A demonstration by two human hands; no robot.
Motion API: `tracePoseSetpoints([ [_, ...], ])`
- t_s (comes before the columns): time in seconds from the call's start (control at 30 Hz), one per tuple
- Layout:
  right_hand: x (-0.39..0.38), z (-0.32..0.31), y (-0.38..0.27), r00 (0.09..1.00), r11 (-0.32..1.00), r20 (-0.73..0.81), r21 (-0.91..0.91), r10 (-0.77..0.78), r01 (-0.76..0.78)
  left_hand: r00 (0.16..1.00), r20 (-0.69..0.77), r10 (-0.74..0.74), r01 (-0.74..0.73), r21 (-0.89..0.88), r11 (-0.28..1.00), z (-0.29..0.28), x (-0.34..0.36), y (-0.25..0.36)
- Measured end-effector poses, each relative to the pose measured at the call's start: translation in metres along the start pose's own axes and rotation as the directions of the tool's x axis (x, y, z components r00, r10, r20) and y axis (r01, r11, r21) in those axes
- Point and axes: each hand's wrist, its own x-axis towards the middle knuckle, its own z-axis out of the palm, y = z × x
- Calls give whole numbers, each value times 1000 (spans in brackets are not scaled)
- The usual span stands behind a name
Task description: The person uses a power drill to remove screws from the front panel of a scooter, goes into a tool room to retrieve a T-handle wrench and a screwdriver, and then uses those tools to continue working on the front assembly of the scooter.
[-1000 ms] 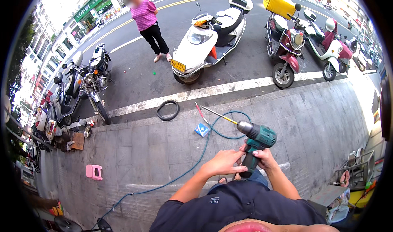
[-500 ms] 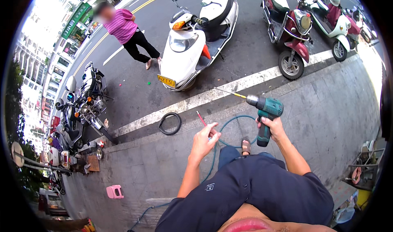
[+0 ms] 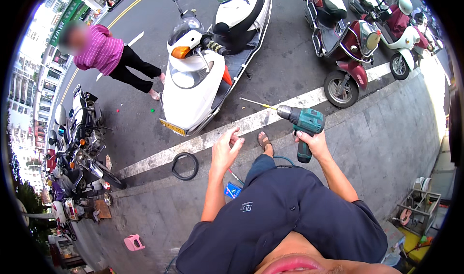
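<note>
My right hand [image 3: 311, 143] grips a teal and black cordless drill [image 3: 307, 122] by its handle, with a long thin bit [image 3: 256, 101] pointing up-left over the white curb line toward the white scooter [image 3: 195, 100]. My left hand [image 3: 227, 146] is raised left of the drill, fingers loosely bent and apart, with nothing visible in them. My sandaled foot [image 3: 263, 139] is stepped forward at the curb. Below and left of my left hand lie a black rubber loop [image 3: 185, 176] and a small blue box [image 3: 232, 190]. A blue hose [image 3: 282, 159] is partly hidden behind my body.
A person in pink [image 3: 104, 51] stands left of the white scooter. A maroon scooter [image 3: 355, 51] and others are parked at right, motorcycles [image 3: 84, 138] at left. A pink stool [image 3: 134, 242] sits lower left, a metal rack [image 3: 418, 201] at right.
My left hand has left the drill and moved up-left. I have stepped forward, and the white scooter is now closer. The drill stays in my right hand.
</note>
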Motion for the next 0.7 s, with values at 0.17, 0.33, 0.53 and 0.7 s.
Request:
tracePoseSetpoints([
  [0.17,122,-6,-43,999,999,-24,-35,-27,26,998,10,64,-64,31,997,4,148,-6],
  [0.33,213,-10,-62,994,999,109,48,-14,9,998,8,-66,67,-102,992,4,245,-33],
  [0.53,366,-8,-42,933,960,308,145,186,-239,935,-47,-350,259,-584,769,37,332,-84],
  [0.7,498,-12,-38,811,884,473,126,346,-450,787,-40,-615,271,-873,404,54,373,-75],
])
